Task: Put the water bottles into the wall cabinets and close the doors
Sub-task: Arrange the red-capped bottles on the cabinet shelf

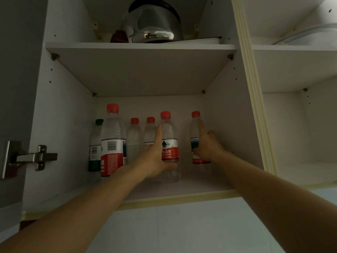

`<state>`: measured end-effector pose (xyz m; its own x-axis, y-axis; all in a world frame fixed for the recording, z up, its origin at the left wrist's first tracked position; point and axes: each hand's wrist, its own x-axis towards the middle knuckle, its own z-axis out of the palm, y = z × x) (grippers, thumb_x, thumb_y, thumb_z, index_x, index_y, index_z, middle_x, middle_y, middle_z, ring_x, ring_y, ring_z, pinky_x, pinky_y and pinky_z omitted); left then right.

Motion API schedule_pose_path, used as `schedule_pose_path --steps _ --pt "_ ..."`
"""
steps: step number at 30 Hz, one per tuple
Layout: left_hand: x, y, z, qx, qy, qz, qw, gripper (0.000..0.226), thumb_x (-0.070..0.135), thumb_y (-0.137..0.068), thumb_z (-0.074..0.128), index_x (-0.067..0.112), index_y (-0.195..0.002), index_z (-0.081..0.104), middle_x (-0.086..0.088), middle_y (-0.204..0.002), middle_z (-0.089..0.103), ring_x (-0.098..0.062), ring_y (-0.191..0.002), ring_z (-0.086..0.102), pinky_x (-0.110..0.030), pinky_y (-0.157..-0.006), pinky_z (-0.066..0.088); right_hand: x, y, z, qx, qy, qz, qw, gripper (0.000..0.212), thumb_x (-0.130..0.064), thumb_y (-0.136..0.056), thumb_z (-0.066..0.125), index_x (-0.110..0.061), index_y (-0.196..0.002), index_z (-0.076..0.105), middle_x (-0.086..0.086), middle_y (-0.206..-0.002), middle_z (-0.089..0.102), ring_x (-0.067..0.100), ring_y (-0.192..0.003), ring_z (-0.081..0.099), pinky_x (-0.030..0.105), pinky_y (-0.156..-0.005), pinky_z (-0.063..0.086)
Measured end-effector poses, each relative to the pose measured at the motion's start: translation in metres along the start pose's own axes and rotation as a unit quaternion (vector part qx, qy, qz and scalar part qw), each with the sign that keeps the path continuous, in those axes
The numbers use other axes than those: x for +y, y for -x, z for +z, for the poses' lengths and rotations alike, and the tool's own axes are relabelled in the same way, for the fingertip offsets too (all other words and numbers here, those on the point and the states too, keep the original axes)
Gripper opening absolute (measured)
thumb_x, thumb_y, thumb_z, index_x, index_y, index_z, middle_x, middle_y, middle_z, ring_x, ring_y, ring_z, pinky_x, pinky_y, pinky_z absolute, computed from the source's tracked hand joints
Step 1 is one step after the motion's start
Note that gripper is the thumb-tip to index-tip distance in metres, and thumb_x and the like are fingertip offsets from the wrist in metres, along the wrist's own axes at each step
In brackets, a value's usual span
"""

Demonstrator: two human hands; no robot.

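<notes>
Clear, thin-walled bottles, apparently full, so heavy and slick: my left hand (155,157) wraps fingers round one (169,143) mid-shelf; the right hand (207,145) grips another (195,132) at three o'clock, both at the label.

Up top, a shiny steel kettle (155,24) beside a small dark-red object (119,36); 1 metal door hinge (34,157) at left.

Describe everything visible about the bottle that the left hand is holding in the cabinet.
The bottle is clear plastic with a red cap and a red and white label bearing a mountain logo and printed text. It stands upright on the lower shelf of the open wall cabinet, in front of two smaller red-capped bottles. The left hand grips its left side, index finger stretched up along it.
</notes>
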<state>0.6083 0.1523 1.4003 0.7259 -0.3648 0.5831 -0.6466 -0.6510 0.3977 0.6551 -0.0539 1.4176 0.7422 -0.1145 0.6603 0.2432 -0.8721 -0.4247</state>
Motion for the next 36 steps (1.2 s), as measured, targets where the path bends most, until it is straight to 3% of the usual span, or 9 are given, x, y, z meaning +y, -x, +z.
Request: schedule_pose_path --steps 6,11,15,17,21,24,27,31,36 --pt "-0.004 -0.035 0.002 -0.068 -0.077 -0.036 0.994 0.138 0.031 -0.085 0.08 0.03 -0.144 -0.045 -0.004 -0.126 0.065 -0.014 -0.091 0.066 -0.023 -0.073 0.055 0.009 -0.003 0.006 0.035 0.067 -0.025 0.997 0.118 -0.021 -0.089 0.076 -0.038 -0.157 -0.019 0.019 -0.139 0.035 0.026 -0.083 0.054 0.037 -0.07 0.051" --pt "-0.002 -0.065 0.022 -0.076 -0.067 -0.044 0.994 0.139 0.031 -0.085 0.081 0.031 -0.143 -0.046 -0.004 -0.121 0.068 -0.021 -0.098 0.069 -0.043 -0.081 0.063 0.013 -0.003 0.006 0.044 0.064 -0.019 0.997 0.119 -0.027 -0.086 0.078 -0.041 -0.156 -0.017 0.018 -0.141 0.033 0.034 -0.103 0.059 0.048 -0.086 0.057" --pt "0.002 -0.086 0.044 -0.053 -0.139 -0.017 0.989 0.139 0.046 -0.081 0.081 0.022 -0.149 -0.038 -0.01 -0.121 0.066 -0.016 -0.079 0.066 -0.028 -0.063 0.056 0.021 -0.007 0.008 0.051 0.017 -0.034 0.998 0.118 -0.038 -0.083 0.079 -0.048 -0.152 -0.017 0.017 -0.141 0.033 0.038 -0.11 0.059 0.049 -0.091 0.055" --pt "0.002 -0.095 0.051 -0.033 -0.187 -0.005 0.982 0.138 0.049 -0.079 0.082 0.019 -0.153 -0.031 -0.013 -0.128 0.065 -0.021 -0.09 0.068 -0.028 -0.07 0.052 0.026 -0.009 0.008 0.048 -0.005 -0.037 0.998 0.117 -0.037 -0.084 0.078 -0.049 -0.152 -0.017 0.018 -0.143 0.033 0.039 -0.113 0.059 0.05 -0.093 0.054" --pt "-0.008 -0.103 0.048 -0.002 -0.285 0.006 0.959 0.136 0.059 -0.073 0.082 0.018 -0.157 -0.016 -0.014 -0.133 0.059 -0.029 -0.109 0.064 -0.041 -0.085 0.056 0.031 -0.012 0.007 0.029 -0.017 -0.052 0.998 0.117 -0.026 -0.089 0.075 -0.048 -0.154 -0.019 0.018 -0.145 0.032 0.038 -0.115 0.058 0.046 -0.097 0.053" --pt "-0.014 -0.105 0.04 0.054 -0.408 0.076 0.908 0.135 0.075 -0.066 0.076 0.017 -0.16 -0.003 -0.015 -0.146 0.043 -0.032 -0.13 0.045 -0.045 -0.101 0.045 0.031 -0.014 0.005 0.012 -0.02 -0.057 0.998 0.119 -0.019 -0.09 0.075 -0.046 -0.155 -0.02 0.018 -0.147 0.032 0.037 -0.119 0.056 0.048 -0.102 0.051" --pt "-0.017 -0.116 0.03 0.068 -0.495 0.138 0.855 0.137 0.087 -0.063 0.066 0.02 -0.16 -0.003 -0.014 -0.154 0.028 -0.032 -0.139 0.031 -0.046 -0.112 0.032 0.03 -0.014 0.006 -0.024 -0.014 -0.054 0.998 0.131 -0.016 -0.085 0.082 -0.043 -0.154 -0.026 0.018 -0.154 0.024 0.036 -0.13 0.05 0.045 -0.107 0.048" --pt "-0.026 -0.129 0.03 0.052 -0.472 0.147 0.868 0.134 0.089 -0.062 0.064 0.025 -0.16 -0.003 -0.011 -0.16 0.024 -0.034 -0.144 0.024 -0.05 -0.117 0.02 0.032 -0.015 0.007 -0.046 -0.014 -0.055 0.997 0.142 -0.018 -0.079 0.087 -0.043 -0.15 -0.032 0.015 -0.161 0.009 0.037 -0.138 0.043 0.046 -0.111 0.045" --pt "-0.041 -0.134 0.044 0.087 -0.486 0.154 0.856 0.13 0.082 -0.067 0.067 0.019 -0.159 0.001 -0.013 -0.157 0.029 -0.037 -0.146 0.02 -0.054 -0.121 0.013 0.032 -0.016 0.008 -0.042 0.001 -0.059 0.997 0.141 -0.013 -0.081 0.086 -0.045 -0.148 -0.033 0.015 -0.16 0.013 0.036 -0.136 0.045 0.043 -0.11 0.046"
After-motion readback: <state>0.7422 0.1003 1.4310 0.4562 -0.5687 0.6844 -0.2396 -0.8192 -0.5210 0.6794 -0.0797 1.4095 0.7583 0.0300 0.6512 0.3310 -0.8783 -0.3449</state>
